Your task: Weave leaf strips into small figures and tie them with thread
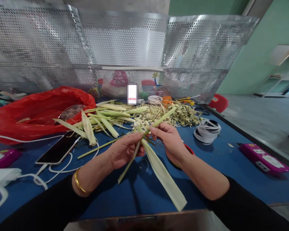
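Note:
Between my two hands, several strips of corn husk (160,168) cross at one point above the table. My left hand (126,149) pinches the crossing from the left, fingers curled under it. A thin strip runs out to its left and another hangs down. With thumb and forefinger, my right hand (170,139) pinches the green strip (165,116) that points up and right. The wide pale strip hangs down to the right from the crossing. Behind my hands lies a pile of green and pale husks (108,117). Part of a red-rimmed round thing (189,149) shows behind my right wrist.
On the left are a red plastic bag (38,109), a phone (60,147) with a white cable and a white charger (4,176). A white roll (207,131) and a purple pack (263,158) stand right. Dried plant bits (185,114) lie before a perforated metal screen (125,41).

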The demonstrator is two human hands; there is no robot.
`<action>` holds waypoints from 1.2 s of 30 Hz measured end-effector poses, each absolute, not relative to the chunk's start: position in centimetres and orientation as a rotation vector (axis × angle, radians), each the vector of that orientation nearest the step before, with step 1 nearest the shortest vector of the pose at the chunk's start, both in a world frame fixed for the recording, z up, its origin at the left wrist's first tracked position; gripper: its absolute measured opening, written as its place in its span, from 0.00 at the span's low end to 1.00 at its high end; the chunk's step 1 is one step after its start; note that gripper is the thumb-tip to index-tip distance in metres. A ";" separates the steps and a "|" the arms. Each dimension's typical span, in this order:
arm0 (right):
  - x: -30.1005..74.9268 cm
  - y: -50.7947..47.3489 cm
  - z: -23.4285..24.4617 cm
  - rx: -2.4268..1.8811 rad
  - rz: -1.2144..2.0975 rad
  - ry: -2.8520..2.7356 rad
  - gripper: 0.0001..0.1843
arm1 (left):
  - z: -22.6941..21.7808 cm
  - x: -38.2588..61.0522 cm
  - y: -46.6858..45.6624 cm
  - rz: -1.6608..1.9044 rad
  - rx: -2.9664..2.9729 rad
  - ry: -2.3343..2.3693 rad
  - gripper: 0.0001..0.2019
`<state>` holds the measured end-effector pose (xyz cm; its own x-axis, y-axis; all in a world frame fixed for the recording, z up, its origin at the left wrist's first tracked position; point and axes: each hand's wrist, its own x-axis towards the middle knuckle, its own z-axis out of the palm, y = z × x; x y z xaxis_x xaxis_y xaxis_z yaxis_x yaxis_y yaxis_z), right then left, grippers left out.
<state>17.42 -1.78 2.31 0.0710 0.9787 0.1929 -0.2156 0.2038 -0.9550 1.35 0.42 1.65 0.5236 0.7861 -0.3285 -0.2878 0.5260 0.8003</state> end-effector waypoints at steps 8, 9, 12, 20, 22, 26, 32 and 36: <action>17.4 -1.4 1.8 -0.932 1.204 -1.088 0.12 | 2.3 1.4 0.0 0.704 0.957 0.766 0.09; 17.5 -1.3 1.7 -0.927 1.215 -1.086 0.12 | 2.3 1.4 -0.1 0.697 0.968 0.766 0.10; 17.6 -1.1 1.4 -0.919 1.234 -1.099 0.13 | 2.2 1.4 -0.1 0.683 1.005 0.791 0.10; 17.6 -1.2 1.1 -0.980 1.158 -1.147 0.14 | 1.9 1.4 -0.1 0.728 1.168 0.871 0.07; 17.5 -1.3 1.1 -0.988 1.144 -1.148 0.14 | 2.0 1.4 -0.1 0.728 1.193 0.893 0.07; 17.3 -1.3 1.0 -1.025 1.108 -1.091 0.14 | 2.1 1.4 0.0 0.720 1.257 0.901 0.07; 17.3 -1.1 0.9 -1.063 1.125 -1.062 0.15 | 2.2 1.4 0.1 0.666 1.277 0.896 0.13; 17.6 -0.9 0.8 -1.062 1.140 -1.100 0.15 | 2.1 1.3 0.2 0.621 1.249 0.887 0.17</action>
